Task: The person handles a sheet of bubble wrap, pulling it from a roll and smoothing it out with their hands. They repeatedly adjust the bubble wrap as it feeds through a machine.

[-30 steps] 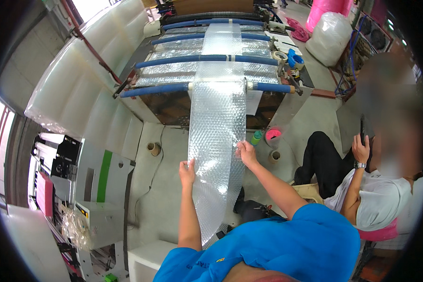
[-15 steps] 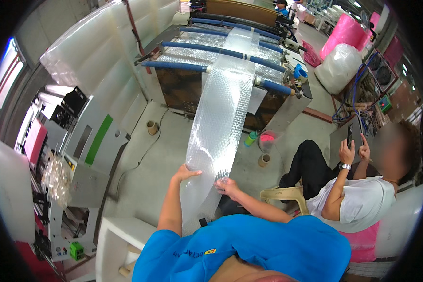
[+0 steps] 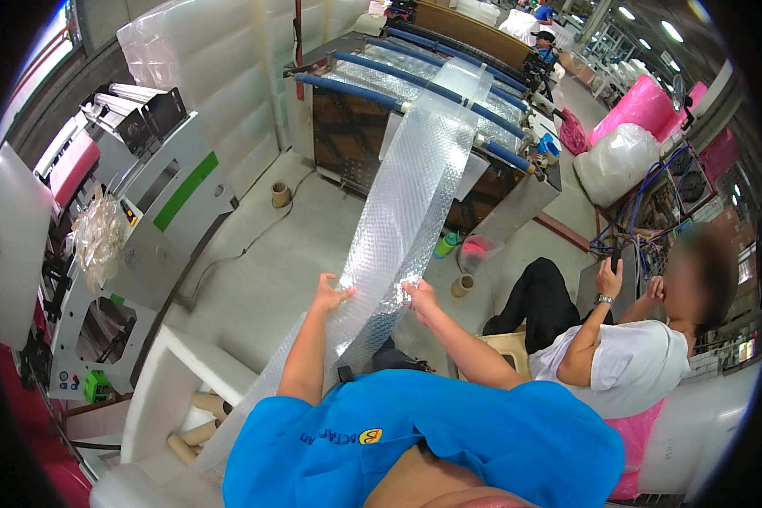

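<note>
A long strip of clear bubble wrap point(image 3: 411, 182) comes down from the blue rollers point(image 3: 449, 93) of a machine toward me. My left hand point(image 3: 334, 294) grips its left edge, thumb lying on top and fingers partly hidden under the film. Across from it, my right hand point(image 3: 417, 298) pinches the right edge. Between the hands the film is creased and slightly folded. Past my left forearm the strip carries on to the lower left, beside a white bin point(image 3: 162, 356).
Cardboard cores point(image 3: 199, 433) lie in the white bin. A grey machine with a green stripe point(image 3: 186, 190) stands left. To the right sits a person in a white shirt point(image 3: 635, 356) holding a phone. A green bottle point(image 3: 446, 245) and a pink-filled tub point(image 3: 480, 251) stand under the rollers.
The view has shifted, showing more of the white bin. The bubble wrap now runs visibly past my left arm to the lower left. Both hands still hold its edges. The seated person lowered one hand.
</note>
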Action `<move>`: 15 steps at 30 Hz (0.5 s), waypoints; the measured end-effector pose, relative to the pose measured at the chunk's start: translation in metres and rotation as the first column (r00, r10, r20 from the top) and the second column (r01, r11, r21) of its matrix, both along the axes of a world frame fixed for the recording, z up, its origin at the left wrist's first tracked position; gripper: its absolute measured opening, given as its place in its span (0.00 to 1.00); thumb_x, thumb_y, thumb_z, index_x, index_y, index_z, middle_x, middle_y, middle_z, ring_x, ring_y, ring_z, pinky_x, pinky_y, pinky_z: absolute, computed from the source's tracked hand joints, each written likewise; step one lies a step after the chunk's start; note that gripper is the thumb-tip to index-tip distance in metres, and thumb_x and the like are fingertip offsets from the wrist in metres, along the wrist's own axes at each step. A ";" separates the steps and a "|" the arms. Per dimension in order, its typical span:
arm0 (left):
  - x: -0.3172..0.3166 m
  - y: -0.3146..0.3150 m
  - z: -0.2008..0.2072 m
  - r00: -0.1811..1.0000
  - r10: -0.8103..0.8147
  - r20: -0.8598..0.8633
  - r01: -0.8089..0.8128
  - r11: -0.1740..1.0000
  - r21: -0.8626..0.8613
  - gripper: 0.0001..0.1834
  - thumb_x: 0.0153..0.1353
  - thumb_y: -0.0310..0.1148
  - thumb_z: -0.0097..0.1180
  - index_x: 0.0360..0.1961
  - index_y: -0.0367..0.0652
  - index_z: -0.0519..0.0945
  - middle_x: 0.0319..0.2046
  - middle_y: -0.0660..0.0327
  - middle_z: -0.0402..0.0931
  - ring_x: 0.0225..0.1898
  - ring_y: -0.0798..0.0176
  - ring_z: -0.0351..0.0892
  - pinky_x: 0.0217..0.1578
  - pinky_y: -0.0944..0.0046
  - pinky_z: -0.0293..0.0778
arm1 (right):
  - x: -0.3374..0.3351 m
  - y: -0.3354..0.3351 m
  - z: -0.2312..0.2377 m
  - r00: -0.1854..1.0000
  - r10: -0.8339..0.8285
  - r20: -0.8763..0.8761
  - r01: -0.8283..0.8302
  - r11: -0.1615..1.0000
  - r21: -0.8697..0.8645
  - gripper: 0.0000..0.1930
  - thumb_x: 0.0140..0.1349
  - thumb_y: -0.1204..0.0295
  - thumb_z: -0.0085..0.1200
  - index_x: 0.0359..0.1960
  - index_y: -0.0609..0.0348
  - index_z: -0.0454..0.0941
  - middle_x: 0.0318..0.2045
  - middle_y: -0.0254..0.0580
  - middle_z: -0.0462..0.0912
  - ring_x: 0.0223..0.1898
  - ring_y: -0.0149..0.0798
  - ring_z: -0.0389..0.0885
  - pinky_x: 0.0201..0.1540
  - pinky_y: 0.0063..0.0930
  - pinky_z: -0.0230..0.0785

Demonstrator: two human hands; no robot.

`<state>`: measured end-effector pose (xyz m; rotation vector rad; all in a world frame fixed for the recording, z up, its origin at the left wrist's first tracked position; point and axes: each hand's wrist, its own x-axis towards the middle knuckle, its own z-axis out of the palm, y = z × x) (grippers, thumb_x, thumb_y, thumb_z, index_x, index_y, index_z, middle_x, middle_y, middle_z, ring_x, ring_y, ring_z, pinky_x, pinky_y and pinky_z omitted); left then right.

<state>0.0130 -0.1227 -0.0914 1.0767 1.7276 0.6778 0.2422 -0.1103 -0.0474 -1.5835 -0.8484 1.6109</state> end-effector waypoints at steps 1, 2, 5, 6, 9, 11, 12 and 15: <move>-0.008 -0.003 -0.003 0.997 0.031 -0.074 -0.027 0.998 0.056 0.34 0.36 0.52 0.59 0.42 0.46 0.65 0.36 0.51 0.69 0.38 0.52 0.70 0.37 0.59 0.66 | -0.002 0.000 -0.003 0.998 0.054 -0.038 -0.052 0.997 0.053 0.06 0.54 0.70 0.45 0.34 0.52 0.67 0.28 0.29 0.74 0.25 0.25 0.71 0.22 0.19 0.64; -0.013 -0.005 -0.005 0.987 0.066 -0.146 -0.050 0.992 0.113 0.29 0.38 0.51 0.58 0.40 0.47 0.67 0.34 0.51 0.70 0.37 0.51 0.70 0.35 0.59 0.67 | -0.004 0.000 -0.004 0.998 0.065 -0.003 -0.065 0.997 0.052 0.06 0.54 0.70 0.45 0.34 0.52 0.67 0.28 0.29 0.74 0.25 0.24 0.71 0.22 0.19 0.64; -0.017 -0.006 0.035 0.944 0.196 -0.265 -0.167 0.978 0.127 0.15 0.46 0.42 0.53 0.32 0.46 0.72 0.30 0.51 0.72 0.35 0.50 0.70 0.33 0.57 0.66 | -0.010 0.002 -0.012 0.994 0.078 0.082 -0.088 0.988 0.127 0.07 0.54 0.70 0.45 0.34 0.53 0.67 0.27 0.29 0.74 0.24 0.24 0.71 0.21 0.19 0.64; -0.019 -0.007 0.037 0.906 0.230 -0.354 -0.165 0.965 0.203 0.13 0.47 0.42 0.51 0.30 0.45 0.72 0.29 0.51 0.73 0.34 0.50 0.70 0.33 0.57 0.66 | -0.015 0.000 -0.007 0.996 0.061 0.069 -0.068 0.991 0.117 0.07 0.54 0.70 0.45 0.34 0.53 0.67 0.26 0.29 0.74 0.24 0.24 0.71 0.21 0.19 0.64; -0.024 -0.008 0.037 0.797 0.348 -0.494 -0.178 0.917 0.358 0.13 0.52 0.41 0.46 0.27 0.43 0.73 0.28 0.51 0.73 0.32 0.50 0.71 0.32 0.56 0.66 | -0.022 -0.003 0.005 0.999 0.022 0.041 -0.026 0.994 0.104 0.07 0.54 0.70 0.45 0.34 0.53 0.67 0.26 0.30 0.74 0.22 0.24 0.71 0.20 0.18 0.63; -0.030 -0.001 0.026 0.778 0.431 -0.456 -0.269 0.886 0.379 0.15 0.53 0.43 0.43 0.27 0.42 0.73 0.28 0.51 0.73 0.32 0.50 0.70 0.33 0.55 0.65 | -0.023 -0.003 0.003 1.000 0.019 -0.010 -0.018 0.989 0.149 0.05 0.54 0.71 0.45 0.32 0.56 0.68 0.25 0.33 0.75 0.21 0.25 0.71 0.18 0.19 0.63; -0.033 0.002 0.025 0.810 0.436 -0.391 -0.328 0.891 0.314 0.17 0.53 0.45 0.42 0.27 0.42 0.73 0.28 0.51 0.73 0.34 0.51 0.69 0.33 0.56 0.65 | -0.025 -0.006 0.006 0.999 0.014 -0.036 -0.008 0.986 0.169 0.05 0.54 0.72 0.45 0.31 0.57 0.69 0.24 0.34 0.75 0.20 0.25 0.70 0.17 0.19 0.62; -0.037 0.007 0.028 0.837 0.514 -0.187 -0.477 0.854 0.209 0.19 0.52 0.48 0.42 0.27 0.41 0.73 0.29 0.51 0.72 0.37 0.51 0.68 0.35 0.56 0.64 | -0.026 -0.009 0.014 0.999 0.021 -0.043 -0.013 0.983 0.181 0.05 0.54 0.72 0.45 0.31 0.57 0.68 0.25 0.35 0.76 0.20 0.26 0.70 0.17 0.19 0.62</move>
